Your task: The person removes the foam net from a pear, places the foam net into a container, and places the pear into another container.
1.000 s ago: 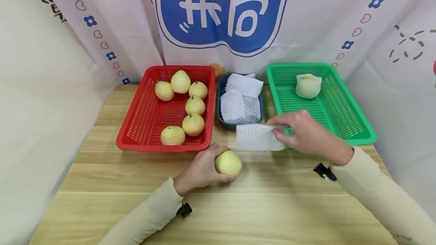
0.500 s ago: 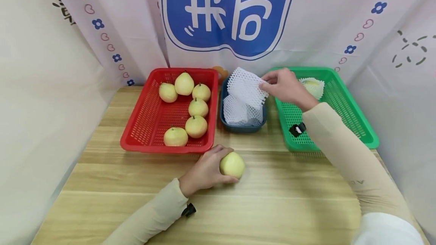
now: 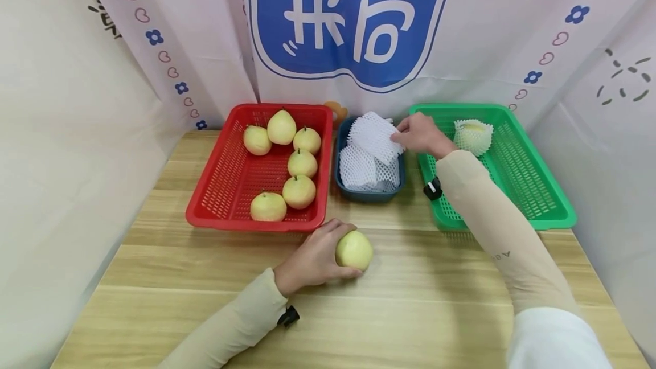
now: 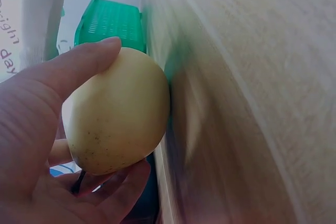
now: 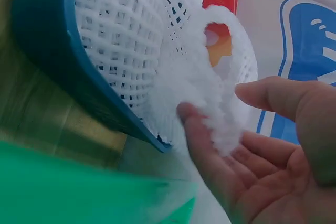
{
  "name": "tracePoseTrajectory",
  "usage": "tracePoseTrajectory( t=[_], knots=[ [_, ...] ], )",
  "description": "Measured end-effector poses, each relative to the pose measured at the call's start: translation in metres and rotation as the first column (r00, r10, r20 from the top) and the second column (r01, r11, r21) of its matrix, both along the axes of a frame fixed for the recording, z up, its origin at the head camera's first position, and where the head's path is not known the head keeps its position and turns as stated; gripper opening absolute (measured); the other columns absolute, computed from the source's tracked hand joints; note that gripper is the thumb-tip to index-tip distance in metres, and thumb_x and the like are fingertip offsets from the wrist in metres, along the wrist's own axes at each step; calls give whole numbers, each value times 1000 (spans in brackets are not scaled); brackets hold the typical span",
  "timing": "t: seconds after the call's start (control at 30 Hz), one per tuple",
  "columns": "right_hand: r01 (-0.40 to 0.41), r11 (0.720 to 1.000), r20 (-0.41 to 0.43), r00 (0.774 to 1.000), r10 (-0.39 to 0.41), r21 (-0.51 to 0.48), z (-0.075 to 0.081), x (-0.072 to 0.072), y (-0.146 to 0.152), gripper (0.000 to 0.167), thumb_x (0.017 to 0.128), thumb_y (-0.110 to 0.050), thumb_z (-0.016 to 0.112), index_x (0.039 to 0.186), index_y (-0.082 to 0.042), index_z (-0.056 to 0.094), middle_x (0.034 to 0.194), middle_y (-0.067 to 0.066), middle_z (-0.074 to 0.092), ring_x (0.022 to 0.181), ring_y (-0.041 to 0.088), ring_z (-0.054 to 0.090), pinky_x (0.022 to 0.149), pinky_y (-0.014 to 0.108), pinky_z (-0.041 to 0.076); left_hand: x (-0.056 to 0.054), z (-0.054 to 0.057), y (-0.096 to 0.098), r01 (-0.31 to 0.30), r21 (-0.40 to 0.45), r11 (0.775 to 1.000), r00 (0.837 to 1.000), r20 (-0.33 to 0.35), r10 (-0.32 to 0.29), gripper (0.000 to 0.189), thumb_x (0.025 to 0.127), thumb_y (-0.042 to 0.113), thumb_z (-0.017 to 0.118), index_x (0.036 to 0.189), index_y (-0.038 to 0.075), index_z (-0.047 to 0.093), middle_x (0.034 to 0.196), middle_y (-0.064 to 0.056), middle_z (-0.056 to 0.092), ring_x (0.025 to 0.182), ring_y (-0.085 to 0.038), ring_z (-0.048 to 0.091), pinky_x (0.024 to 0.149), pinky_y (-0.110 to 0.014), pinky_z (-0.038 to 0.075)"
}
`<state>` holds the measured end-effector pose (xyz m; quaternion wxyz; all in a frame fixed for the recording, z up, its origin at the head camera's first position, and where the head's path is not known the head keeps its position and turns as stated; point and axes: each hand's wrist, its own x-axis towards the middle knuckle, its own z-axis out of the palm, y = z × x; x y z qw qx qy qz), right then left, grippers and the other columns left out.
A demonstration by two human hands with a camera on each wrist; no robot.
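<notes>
A pale yellow pear [image 3: 354, 250] rests on the wooden table in front of the red basket. My left hand [image 3: 315, 258] grips it from the left, the thumb [image 4: 92, 61] over one side and the fingers curled round the other. My right hand [image 3: 421, 134] reaches to the blue bin [image 3: 370, 196], at the edge of a white foam net [image 3: 374, 132] on top of the pile. In the right wrist view its thumb [image 5: 273, 95] and index finger [image 5: 202, 145] stand apart, touching the loose net, whose mouth gapes.
The red basket [image 3: 210, 222] on the left holds several bare pears. On the right, the green basket [image 3: 553, 224] contains one pear wrapped in foam net [image 3: 472, 136]. More nets [image 3: 357, 168] fill the bin between them. A printed cloth [image 3: 205, 44] hangs behind the table.
My right hand has gone from above the table's middle, holding a foam net, back to the blue bin, then lowered the net onto the pile. My left hand still grips the pear.
</notes>
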<state>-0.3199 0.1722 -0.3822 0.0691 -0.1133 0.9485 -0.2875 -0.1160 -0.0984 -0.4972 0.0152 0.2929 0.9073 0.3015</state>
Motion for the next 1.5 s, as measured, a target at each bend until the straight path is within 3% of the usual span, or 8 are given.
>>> tracePoseTrajectory(
  t=[0.13, 0.23, 0.5, 0.67, 1.0, 1.17, 1.3, 1.5],
  knots=[
    [-50, 992, -10, 999, 52, 114, 17, 9, 4, 32, 104, -28, 60, 101, 1, 75, 96, 17, 74, 100, 36, 65, 89, 45, 55, 0, -1, 0, 6, -10, 1000, 1000, -12, -6, 77, 75, 42, 96, 136, 8, 63, 126, -6, 66, 109, -17, 66, 95, -39, 60],
    [-90, 982, 24, 996, 87, 167, 37, 20, 7, 56, 106, -32, 59, 145, 8, 57, 149, 29, 58, 146, 50, 43, 119, 59, 41, -1, 0, 0, 4, -11, 1000, 1000, -17, -4, 77, 75, 41, 96, 136, 6, 63, 126, -7, 66, 108, -18, 66, 95, -39, 61],
    [-219, 943, -22, 973, 231, 249, 66, 72, 32, 58, 107, -37, 61, 143, 8, 59, 138, 29, 66, 128, 46, 65, 118, 64, 38, -1, -4, 2, 8, -17, 1000, 998, -59, -9, 81, 73, 48, 96, 135, 6, 64, 126, -6, 65, 108, -18, 64, 94, -38, 60],
    [-268, 925, -32, 958, 286, 269, 47, 104, 48, 57, 106, -33, 65, 140, 12, 59, 129, 32, 70, 120, 46, 69, 101, 59, 56, -1, -3, 6, 19, -45, 999, 993, -116, -24, 88, 70, 52, 97, 137, 9, 61, 128, -7, 65, 115, -22, 63, 101, -43, 56],
    [-218, 935, -100, 962, 255, 279, -17, 153, 72, 54, 104, -40, 66, 127, 10, 69, 92, 17, 76, 92, 34, 76, 90, 57, 59, 1, -3, 20, 45, 14, 999, 995, -85, -43, 89, 69, 31, 100, 139, 8, 51, 130, -9, 62, 120, -24, 63, 104, -43, 56],
    [-194, 947, -126, 965, 231, 256, -41, 162, 70, 49, 105, -44, 64, 107, 4, 73, 64, 1, 57, 64, 19, 65, 71, 44, 58, -1, -2, 17, 58, -5, 998, 985, -164, -58, 79, 64, 36, 103, 128, 12, 62, 124, -4, 61, 113, -18, 62, 98, -38, 58],
    [-155, 955, -193, 959, 207, 251, -54, 163, 68, 42, 104, -42, 66, 80, -8, 61, 58, -5, 36, 49, 11, 39, 55, 29, 37, -2, -3, 15, 70, 29, 997, 986, -156, -64, 87, 64, 44, 102, 133, 11, 61, 124, -5, 65, 116, -20, 62, 102, -43, 55],
    [-79, 972, -326, 933, 151, 223, -73, 166, 67, 37, 103, -34, 69, 98, 4, 70, 51, -5, 36, 44, 10, 37, 49, 27, 35, -4, -7, 15, 50, 92, 995, 998, -44, -46, 97, 69, 43, 99, 144, 7, 50, 133, -7, 65, 123, -22, 62, 108, -44, 52]
  ],
)
